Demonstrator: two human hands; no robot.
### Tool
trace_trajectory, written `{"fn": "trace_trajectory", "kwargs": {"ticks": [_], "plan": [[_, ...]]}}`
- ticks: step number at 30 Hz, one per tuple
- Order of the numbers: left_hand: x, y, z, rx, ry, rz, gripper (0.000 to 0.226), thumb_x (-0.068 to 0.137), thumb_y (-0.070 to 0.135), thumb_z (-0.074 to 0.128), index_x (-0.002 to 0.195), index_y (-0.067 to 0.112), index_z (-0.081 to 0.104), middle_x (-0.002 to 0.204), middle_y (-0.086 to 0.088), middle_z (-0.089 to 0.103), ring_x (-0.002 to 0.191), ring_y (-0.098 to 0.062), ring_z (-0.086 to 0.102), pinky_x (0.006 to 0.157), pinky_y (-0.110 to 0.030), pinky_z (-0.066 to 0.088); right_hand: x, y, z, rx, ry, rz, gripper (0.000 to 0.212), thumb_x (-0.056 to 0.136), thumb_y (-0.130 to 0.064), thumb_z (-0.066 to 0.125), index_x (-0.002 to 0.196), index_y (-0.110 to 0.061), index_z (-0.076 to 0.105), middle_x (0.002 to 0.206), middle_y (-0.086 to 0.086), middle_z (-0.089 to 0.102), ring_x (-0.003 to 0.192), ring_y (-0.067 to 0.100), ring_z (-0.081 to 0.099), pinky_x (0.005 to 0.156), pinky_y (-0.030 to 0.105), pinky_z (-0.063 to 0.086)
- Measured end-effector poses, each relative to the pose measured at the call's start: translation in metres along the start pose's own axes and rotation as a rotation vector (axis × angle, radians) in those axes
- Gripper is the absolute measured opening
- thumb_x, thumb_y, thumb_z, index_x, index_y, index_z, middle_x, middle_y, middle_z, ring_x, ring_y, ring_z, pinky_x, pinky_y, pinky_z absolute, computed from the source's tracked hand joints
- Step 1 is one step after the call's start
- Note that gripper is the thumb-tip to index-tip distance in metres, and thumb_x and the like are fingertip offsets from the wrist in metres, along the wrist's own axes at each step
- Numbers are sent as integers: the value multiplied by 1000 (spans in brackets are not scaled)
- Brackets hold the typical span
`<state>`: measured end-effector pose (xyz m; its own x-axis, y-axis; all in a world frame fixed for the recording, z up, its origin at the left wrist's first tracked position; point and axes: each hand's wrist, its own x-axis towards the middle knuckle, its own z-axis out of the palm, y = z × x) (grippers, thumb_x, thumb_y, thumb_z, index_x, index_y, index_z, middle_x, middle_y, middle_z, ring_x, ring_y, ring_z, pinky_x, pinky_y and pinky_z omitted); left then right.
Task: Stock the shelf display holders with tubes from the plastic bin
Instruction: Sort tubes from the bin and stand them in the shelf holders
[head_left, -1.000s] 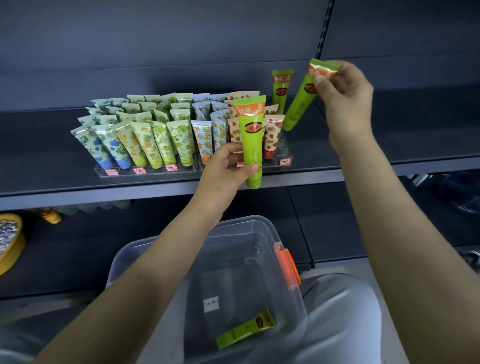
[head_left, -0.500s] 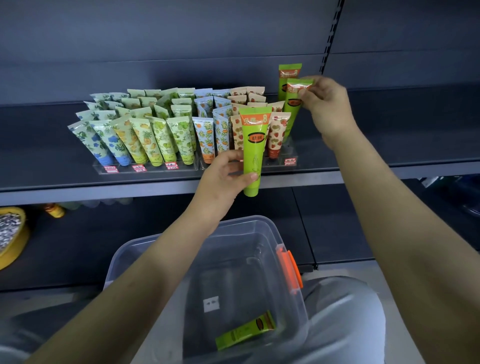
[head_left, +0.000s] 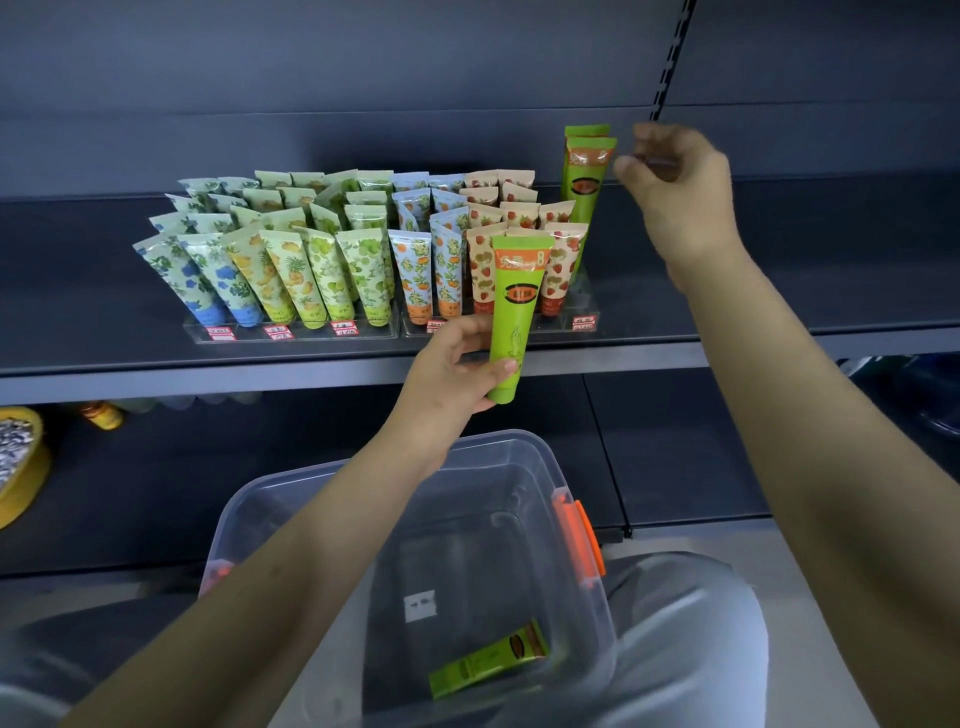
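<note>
Your left hand (head_left: 447, 379) has its grip pinching a green tube (head_left: 515, 317) near the cap end, holding it upright, cap down, in front of the shelf (head_left: 779, 343) edge and the clear display holders (head_left: 582, 322). Your right hand (head_left: 675, 192) hovers just beside two more green tubes (head_left: 584, 176) standing at the right end of the holders; its fingers are loosely curled, apart from the tubes and holding nothing. The holders are packed with rows of patterned tubes (head_left: 311, 270). Below, the clear plastic bin (head_left: 576, 525) with orange latches holds one green tube lying flat (head_left: 488, 657).
</note>
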<state>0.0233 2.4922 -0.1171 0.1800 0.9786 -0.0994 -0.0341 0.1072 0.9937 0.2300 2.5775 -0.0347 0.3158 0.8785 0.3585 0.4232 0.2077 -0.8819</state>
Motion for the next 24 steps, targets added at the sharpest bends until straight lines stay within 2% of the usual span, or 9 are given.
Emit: {"fn": "trace_trajectory", "kwargs": {"ticks": [2,4,7,10,12,15,17,20,24], "plan": [[1,0,0,9,3,12,31,87,9,65,109,31,57,113,15,62,105,-14,63,86,-36,56,-14,-7,-7,5,34,-55,28,89,-24,61,117,-17,60,113,-6,61,101,4,57,83,11,47],[2,2,1,11,-10,22,31,87,10,65,107,33,57,114,13,62,105,-14,63,87,-37,55,-31,-13,-13,36,-2,-111,20,89,-24,61,109,-18,62,103,-7,62,90,3,58,80,14,48],[2,4,6,10,-46,39,32,87,10,66,111,28,57,116,9,62,103,-15,65,82,-33,57,-56,-19,-19,41,-221,-126,16,90,-25,61,105,-21,64,99,-8,64,88,2,59,83,22,51],[3,4,14,5,-93,72,33,86,7,66,111,26,58,113,10,63,100,-12,66,76,-27,58,-73,-20,-23,39,-456,-88,20,89,-19,63,109,-16,64,102,-3,66,90,2,62,82,20,51],[3,4,19,1,-129,90,34,85,5,66,109,28,59,111,10,64,98,-9,66,77,-25,57,-79,-18,-24,80,-524,-64,18,87,-11,64,105,-13,65,98,1,68,85,2,64,77,16,51],[2,1,20,63,-167,142,32,87,9,65,111,30,59,114,12,64,101,-4,63,83,-22,54,-82,-13,-27,127,-516,-23,15,86,-7,64,99,-12,65,93,1,69,81,4,64,72,16,52],[3,-5,13,289,-129,242,32,90,19,63,120,28,58,124,12,60,112,-3,56,95,-21,46,-79,-12,-31,140,-485,-1,14,85,-8,64,97,-14,66,93,0,70,84,8,65,72,18,53],[8,-19,-3,881,-2,482,42,94,29,56,135,21,50,142,5,46,132,-11,37,108,-23,27,-71,-12,-40,157,-368,21,13,85,-11,66,95,-19,67,94,1,70,88,11,67,75,23,54],[15,-34,-13,1276,35,537,53,96,36,49,145,19,36,154,1,29,143,-20,22,114,-37,23,-57,-15,-46,186,-196,3,17,86,-7,65,92,-22,61,93,2,68,90,15,67,81,30,56]]}}
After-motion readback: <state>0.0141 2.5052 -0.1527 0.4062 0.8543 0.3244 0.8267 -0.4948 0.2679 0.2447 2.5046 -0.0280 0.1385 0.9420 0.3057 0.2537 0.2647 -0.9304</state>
